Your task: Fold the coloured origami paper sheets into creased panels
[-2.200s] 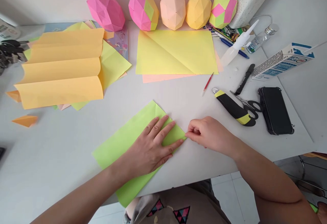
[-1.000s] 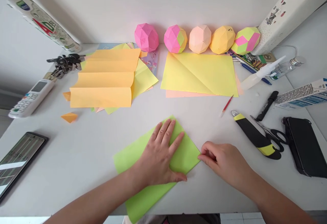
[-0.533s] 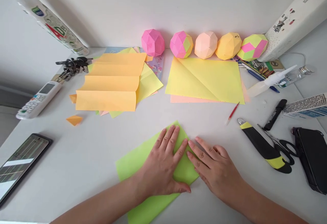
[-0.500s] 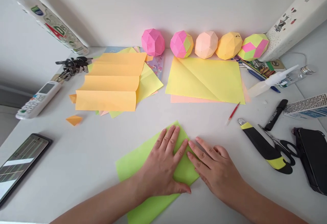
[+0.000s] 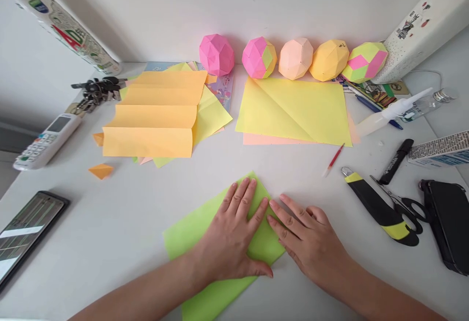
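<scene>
A lime green sheet of paper (image 5: 190, 230), folded over at its right end, lies on the white table (image 5: 120, 213) near the front edge. My left hand (image 5: 230, 235) rests flat on the folded part with its fingers spread. My right hand (image 5: 308, 240) lies flat beside it, its fingertips pressing the paper's right edge. Neither hand holds anything.
Several paper polyhedra (image 5: 295, 58) line the back wall. A pleated orange sheet (image 5: 154, 116) and a yellow sheet (image 5: 293, 111) lie behind the hands. A utility knife (image 5: 377, 208), scissors (image 5: 399, 203), marker (image 5: 395, 160), black case (image 5: 447, 223) sit right; a phone (image 5: 25, 228), remote (image 5: 46, 140), keys (image 5: 95, 91) left.
My right hand went from a pinch at the paper's right corner to lying flat with its fingers on the fold. The left hand stayed pressed on the paper. The view shifted upward.
</scene>
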Motion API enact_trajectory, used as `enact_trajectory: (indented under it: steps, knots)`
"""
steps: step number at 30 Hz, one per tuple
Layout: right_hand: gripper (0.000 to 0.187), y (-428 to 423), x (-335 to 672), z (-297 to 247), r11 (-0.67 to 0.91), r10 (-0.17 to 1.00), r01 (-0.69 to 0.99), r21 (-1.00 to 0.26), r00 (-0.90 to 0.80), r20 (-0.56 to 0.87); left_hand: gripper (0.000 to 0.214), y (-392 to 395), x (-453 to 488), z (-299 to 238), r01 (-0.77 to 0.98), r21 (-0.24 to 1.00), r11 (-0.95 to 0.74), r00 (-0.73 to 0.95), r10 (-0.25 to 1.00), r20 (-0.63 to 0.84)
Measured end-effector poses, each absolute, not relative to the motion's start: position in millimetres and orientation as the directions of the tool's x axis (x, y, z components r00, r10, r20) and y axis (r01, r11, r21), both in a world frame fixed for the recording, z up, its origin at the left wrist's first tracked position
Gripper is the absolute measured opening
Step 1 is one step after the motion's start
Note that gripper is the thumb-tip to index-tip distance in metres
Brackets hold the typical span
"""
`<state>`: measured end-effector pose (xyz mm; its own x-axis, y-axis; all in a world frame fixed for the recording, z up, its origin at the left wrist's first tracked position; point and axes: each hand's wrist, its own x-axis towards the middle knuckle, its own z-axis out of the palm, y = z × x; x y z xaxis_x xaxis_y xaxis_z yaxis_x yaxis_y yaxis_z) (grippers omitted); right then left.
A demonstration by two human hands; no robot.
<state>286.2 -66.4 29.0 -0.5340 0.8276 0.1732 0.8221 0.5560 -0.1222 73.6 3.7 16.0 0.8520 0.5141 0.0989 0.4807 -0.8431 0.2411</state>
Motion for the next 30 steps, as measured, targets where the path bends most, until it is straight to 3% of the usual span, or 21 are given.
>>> enact_trajectory:
  steps: [13,23,30]
  knots:
    - [0.035,-67,286,29,0.532,0.846,0.832,-0.159,-0.516,0.133,0.116,3,73,15,0.467,0.217,-0.857,0.862,0.496,0.102]
    - [0.041,-53,305,45,0.394,0.862,0.756,-0.523,-0.501,-0.075,0.113,1,73,11,0.470,0.238,-0.850,0.853,0.507,0.127]
    - [0.043,-49,311,43,0.385,0.844,0.710,-0.589,-0.530,-0.087,0.107,0,72,10,0.465,0.229,-0.855,0.852,0.502,0.148]
